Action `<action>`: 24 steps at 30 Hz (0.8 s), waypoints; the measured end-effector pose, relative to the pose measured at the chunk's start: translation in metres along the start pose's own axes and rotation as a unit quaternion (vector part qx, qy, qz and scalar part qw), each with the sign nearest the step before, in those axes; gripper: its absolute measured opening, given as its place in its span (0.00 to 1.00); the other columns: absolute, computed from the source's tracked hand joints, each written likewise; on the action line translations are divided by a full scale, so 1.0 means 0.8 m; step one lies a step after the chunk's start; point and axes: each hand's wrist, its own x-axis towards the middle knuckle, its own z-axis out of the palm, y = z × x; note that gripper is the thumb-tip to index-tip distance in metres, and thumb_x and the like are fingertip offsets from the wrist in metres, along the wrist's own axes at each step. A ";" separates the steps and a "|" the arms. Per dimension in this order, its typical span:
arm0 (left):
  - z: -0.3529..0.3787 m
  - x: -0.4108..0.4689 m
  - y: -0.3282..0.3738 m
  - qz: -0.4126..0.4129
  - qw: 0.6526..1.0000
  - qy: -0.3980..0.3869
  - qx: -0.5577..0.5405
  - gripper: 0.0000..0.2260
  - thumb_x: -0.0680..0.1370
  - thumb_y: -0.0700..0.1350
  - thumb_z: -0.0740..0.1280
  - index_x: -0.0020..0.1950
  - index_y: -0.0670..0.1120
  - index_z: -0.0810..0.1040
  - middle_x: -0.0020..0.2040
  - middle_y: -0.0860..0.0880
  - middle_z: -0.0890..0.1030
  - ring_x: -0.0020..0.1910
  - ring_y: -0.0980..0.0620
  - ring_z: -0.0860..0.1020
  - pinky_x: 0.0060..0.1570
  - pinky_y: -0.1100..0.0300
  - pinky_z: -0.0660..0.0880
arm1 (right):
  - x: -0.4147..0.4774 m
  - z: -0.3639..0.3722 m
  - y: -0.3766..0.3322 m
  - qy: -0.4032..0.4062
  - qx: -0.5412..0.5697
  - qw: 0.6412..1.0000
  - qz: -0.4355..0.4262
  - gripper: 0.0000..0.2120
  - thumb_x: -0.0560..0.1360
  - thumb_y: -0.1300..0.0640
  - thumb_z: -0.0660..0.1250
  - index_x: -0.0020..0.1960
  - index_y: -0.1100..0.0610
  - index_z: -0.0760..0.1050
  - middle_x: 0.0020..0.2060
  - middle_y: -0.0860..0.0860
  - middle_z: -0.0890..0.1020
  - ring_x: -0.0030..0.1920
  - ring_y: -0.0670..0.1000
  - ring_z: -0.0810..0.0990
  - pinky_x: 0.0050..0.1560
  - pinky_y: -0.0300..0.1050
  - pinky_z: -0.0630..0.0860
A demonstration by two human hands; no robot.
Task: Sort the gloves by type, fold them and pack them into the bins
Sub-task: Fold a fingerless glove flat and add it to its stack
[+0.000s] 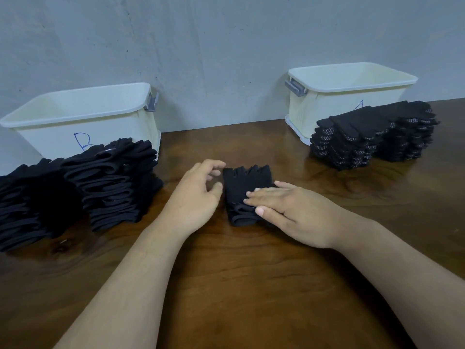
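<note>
A folded black fingerless glove (240,182) lies on the wooden table (226,285), its short finger ends pointing away from the person. The right hand (292,210) rests flat on the glove's near right part, fingers straight and close together, pressing it down. The left hand (198,195) sits just left of the glove, fingers loosely curled and holding nothing; whether its thumb touches the edge is unclear. Left of the glove stands a stack of plain black gloves (108,177) before bin B (75,117); right of it, dotted gloves (372,132) before bin A (352,81).
</note>
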 end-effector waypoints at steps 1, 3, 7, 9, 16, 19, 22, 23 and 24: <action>0.003 -0.002 0.009 0.016 1.000 0.017 -0.005 0.15 0.85 0.47 0.65 0.71 0.61 0.75 0.63 0.62 0.76 0.66 0.61 0.73 0.66 0.61 0.71 | -0.001 0.000 -0.002 0.008 0.026 1.000 0.006 0.23 0.89 0.42 0.49 0.82 0.41 0.67 0.79 0.36 0.69 0.80 0.32 0.59 0.84 0.42 0.51; 0.012 -0.007 0.026 0.045 0.999 -0.014 -0.019 0.13 0.87 0.54 0.61 0.70 0.60 0.76 0.64 0.63 0.77 0.66 0.61 0.73 0.67 0.59 0.70 | -0.003 -0.001 -0.004 0.044 0.164 0.985 0.031 0.21 0.90 0.44 0.50 0.81 0.40 0.68 0.75 0.37 0.75 0.77 0.34 0.68 0.81 0.44 0.61; 0.037 -0.017 0.039 0.003 0.995 -0.099 -0.006 0.22 0.87 0.63 0.53 0.81 0.62 0.64 0.76 0.61 0.72 0.77 0.56 0.67 0.77 0.49 0.66 | 0.005 0.003 0.003 0.125 0.368 0.916 0.098 0.18 0.90 0.56 0.55 0.76 0.46 0.75 0.63 0.41 0.85 0.67 0.39 0.80 0.75 0.47 0.73; 0.042 -0.017 0.036 -0.014 0.994 -0.112 0.010 0.24 0.87 0.63 0.51 0.84 0.63 0.59 0.80 0.59 0.69 0.80 0.53 0.64 0.80 0.46 0.62 | 0.010 0.005 0.008 0.129 0.407 0.896 0.122 0.16 0.89 0.62 0.58 0.72 0.50 0.77 0.62 0.44 0.86 0.65 0.41 0.83 0.74 0.48 0.75; 0.030 -0.013 0.028 -0.011 0.982 -0.183 0.036 0.25 0.88 0.52 0.59 0.83 0.66 0.57 0.83 0.58 0.61 0.83 0.52 0.57 0.82 0.48 0.57 | 0.007 0.005 0.011 0.092 0.290 0.946 0.110 0.16 0.81 0.58 0.73 0.67 0.45 0.81 0.63 0.38 0.83 0.65 0.34 0.79 0.69 0.39 0.76; 0.026 -0.013 0.024 0.004 0.976 -0.209 0.059 0.26 0.88 0.53 0.59 0.85 0.66 0.53 0.85 0.61 0.56 0.84 0.55 0.51 0.83 0.51 0.52 | 0.006 0.006 0.012 0.068 0.217 0.969 0.095 0.20 0.83 0.51 0.71 0.73 0.42 0.77 0.72 0.34 0.74 0.73 0.34 0.70 0.75 0.35 0.67; 0.026 -0.010 0.017 0.030 0.965 -0.240 0.101 0.27 0.89 0.54 0.56 0.86 0.65 0.48 0.85 0.65 0.48 0.84 0.62 0.43 0.83 0.55 0.44 | 0.005 0.002 0.014 -0.024 0.121 0.985 0.121 0.28 0.85 0.39 0.61 0.84 0.39 0.61 0.83 0.33 0.55 0.83 0.37 0.47 0.84 0.41 0.46; 0.026 -0.008 0.016 0.034 0.961 -0.251 0.111 0.27 0.89 0.54 0.55 0.86 0.64 0.46 0.85 0.65 0.45 0.83 0.64 0.40 0.83 0.56 0.41 | 0.004 0.000 0.014 -0.053 0.088 0.986 0.131 0.31 0.85 0.36 0.57 0.85 0.38 0.55 0.84 0.33 0.49 0.83 0.37 0.41 0.84 0.44 0.41; 0.026 -0.007 0.014 0.035 0.958 -0.260 0.117 0.27 0.89 0.54 0.54 0.86 0.64 0.45 0.85 0.65 0.42 0.82 0.65 0.37 0.82 0.57 0.39 | 0.002 -0.001 0.014 -0.074 0.062 0.985 0.140 0.32 0.85 0.33 0.54 0.86 0.38 0.50 0.84 0.34 0.44 0.83 0.38 0.38 0.84 0.45 0.39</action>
